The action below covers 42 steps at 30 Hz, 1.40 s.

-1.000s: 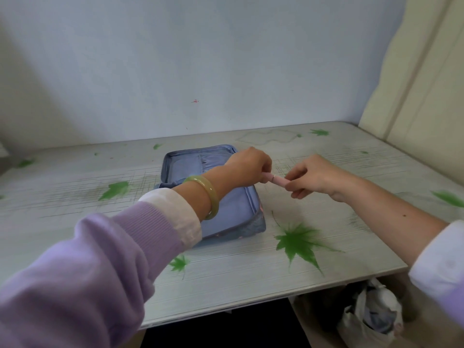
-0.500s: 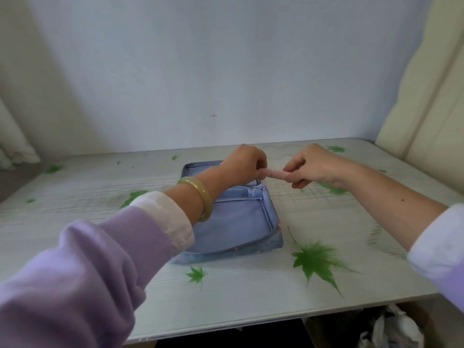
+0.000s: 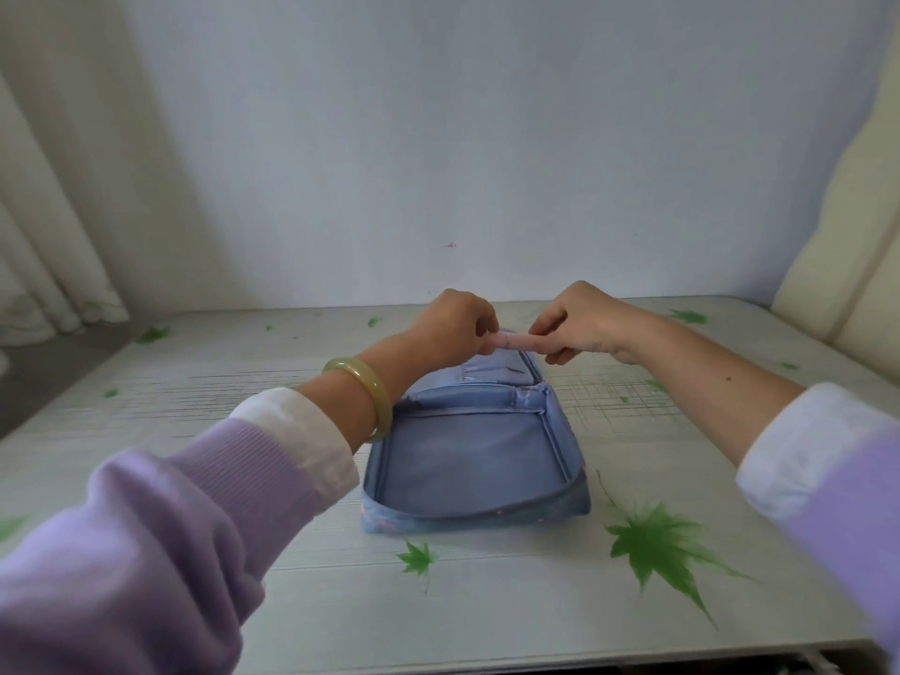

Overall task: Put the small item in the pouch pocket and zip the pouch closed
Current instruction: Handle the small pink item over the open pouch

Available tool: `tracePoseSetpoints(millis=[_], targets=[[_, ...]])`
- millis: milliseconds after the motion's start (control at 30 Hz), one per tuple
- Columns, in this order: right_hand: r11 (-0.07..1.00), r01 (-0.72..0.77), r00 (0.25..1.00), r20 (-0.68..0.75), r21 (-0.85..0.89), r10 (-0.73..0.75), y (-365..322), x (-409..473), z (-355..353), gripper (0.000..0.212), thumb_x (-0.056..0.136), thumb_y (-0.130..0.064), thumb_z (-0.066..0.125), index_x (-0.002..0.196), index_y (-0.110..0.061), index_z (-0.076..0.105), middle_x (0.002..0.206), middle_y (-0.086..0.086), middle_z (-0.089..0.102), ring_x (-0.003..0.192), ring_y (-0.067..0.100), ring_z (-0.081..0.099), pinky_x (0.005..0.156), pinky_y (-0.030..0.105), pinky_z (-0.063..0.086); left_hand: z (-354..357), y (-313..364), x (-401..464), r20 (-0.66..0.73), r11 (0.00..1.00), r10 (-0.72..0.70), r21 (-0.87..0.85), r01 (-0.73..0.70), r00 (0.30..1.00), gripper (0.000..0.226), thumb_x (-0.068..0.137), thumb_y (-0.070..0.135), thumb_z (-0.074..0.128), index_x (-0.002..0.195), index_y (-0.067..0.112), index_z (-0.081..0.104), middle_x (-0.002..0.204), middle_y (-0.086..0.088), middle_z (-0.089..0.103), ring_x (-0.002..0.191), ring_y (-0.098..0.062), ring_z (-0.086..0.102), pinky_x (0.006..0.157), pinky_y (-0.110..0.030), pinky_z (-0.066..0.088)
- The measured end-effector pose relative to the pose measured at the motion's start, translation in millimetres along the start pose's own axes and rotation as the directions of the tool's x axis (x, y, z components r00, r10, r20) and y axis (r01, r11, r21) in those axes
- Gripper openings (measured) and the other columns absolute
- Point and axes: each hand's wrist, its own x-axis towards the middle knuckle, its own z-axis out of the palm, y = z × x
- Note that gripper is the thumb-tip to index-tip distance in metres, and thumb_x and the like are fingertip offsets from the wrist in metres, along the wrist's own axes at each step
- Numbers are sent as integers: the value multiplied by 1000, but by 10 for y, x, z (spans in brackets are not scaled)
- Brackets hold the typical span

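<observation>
Pouch (image 3: 467,460): pale blue lining inside, outer front wall mottled blue with small pink flecks. Small item (image 3: 511,341): pale pink, with a slightly darker band near its middle. Table (image 3: 511,616): whitewashed wood-grain, fine dark crosshatch lines, scattered green maple-leaf prints. Sleeves (image 3: 160,533): lilac knit, white cuffs. Bangle (image 3: 370,392): translucent yellow-green. Wall (image 3: 438,138): pale grey-blue, one tiny red speck. Curtain (image 3: 44,211): cream.

Both arms reach forward, lilac sleeves pushed back over white cuffs, forearms bare. The left hand (image 3: 455,321) and right hand (image 3: 582,321) meet at centre, knuckles up, fingers curled in a pinching grip, fingertips nearly touching. A pale green bangle (image 3: 363,399) circles the left wrist.
</observation>
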Motion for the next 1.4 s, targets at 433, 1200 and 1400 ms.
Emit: tracePoseSetpoints(millis=[433, 1200, 1400], targets=[[995, -6, 1000, 20, -104, 8, -130, 408, 315, 13, 82, -8, 72, 95, -5, 72, 93, 15, 72, 78, 24, 71, 79, 33, 59, -43, -420, -28, -11, 995, -96, -14, 96, 995, 17, 77, 16, 72, 92, 8, 71, 92, -12, 71, 84, -24, 64, 80, -35, 54], [955, 44, 998, 54, -293, -30, -91, 873, 821, 12, 87, -11, 63, 94, -14, 73, 78, 5, 69, 69, 19, 62, 72, 34, 57, 163, -911, -23, 68, 960, -268, -66, 272, 961, 16, 82, 15, 68, 96, 8, 73, 83, -12, 74, 75, -25, 69, 76, -39, 59], [916, 36, 999, 48, -401, -18, -71, 971, 906, 32, 76, -17, 76, 107, -14, 68, 101, 3, 66, 95, 23, 61, 89, 37, 51, 184, -1035, -62, 66, 953, -295, -45, 298, 953, 15, 84, 14, 66, 96, 8, 73, 79, -10, 72, 62, -20, 64, 61, -33, 57]])
